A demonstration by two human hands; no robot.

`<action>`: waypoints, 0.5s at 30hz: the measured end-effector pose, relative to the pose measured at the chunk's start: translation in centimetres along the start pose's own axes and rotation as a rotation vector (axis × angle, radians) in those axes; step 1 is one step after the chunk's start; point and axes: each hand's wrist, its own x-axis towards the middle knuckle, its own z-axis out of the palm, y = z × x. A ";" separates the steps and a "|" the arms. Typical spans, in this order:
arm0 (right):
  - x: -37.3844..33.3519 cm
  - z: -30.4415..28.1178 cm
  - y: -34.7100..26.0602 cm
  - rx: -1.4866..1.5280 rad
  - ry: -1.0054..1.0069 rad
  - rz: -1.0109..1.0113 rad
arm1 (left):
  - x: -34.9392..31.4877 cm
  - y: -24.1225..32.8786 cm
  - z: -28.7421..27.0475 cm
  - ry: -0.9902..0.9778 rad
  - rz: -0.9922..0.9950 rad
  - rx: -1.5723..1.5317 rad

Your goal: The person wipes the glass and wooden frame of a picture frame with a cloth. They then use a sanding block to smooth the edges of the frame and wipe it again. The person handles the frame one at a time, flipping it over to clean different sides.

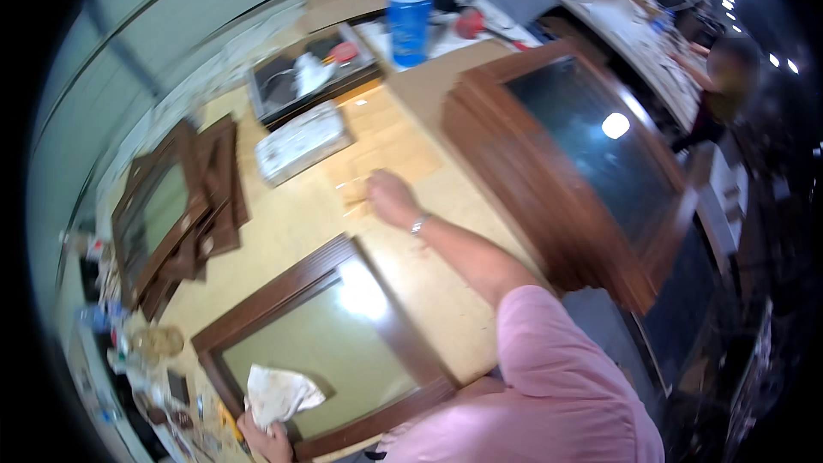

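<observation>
A brown wooden frame with a glass pane (343, 356) lies on the pale table in front of me. My left hand (267, 439) grips a crumpled white cloth (281, 394) over the frame's near left corner. My right arm stretches across the table, a metal watch on its wrist. My right hand (393, 199) is closed at the edge of some tan paper-like sheets (390, 133); what sits between its fingers is hidden. Beyond that hand lies a whitish, stained rectangular block (303, 142).
Several framed panes are stacked at the right (591, 154); more brown frames (176, 206) lie piled at the left. Behind the block stand a dark tray (367, 58) of odds and ends and a blue bottle (409, 21). A person (724, 86) is at the far right.
</observation>
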 end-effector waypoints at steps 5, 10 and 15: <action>-0.7 -1.0 -0.4 0.084 0.060 0.039 | 0.9 2.4 -0.2 0.032 -0.026 0.038; -1.2 -1.3 -0.5 0.127 0.055 -0.003 | 0.6 2.2 0.0 0.032 -0.025 0.029; -1.4 -1.6 -0.3 0.232 0.053 0.158 | 1.0 2.8 0.0 0.038 -0.007 0.045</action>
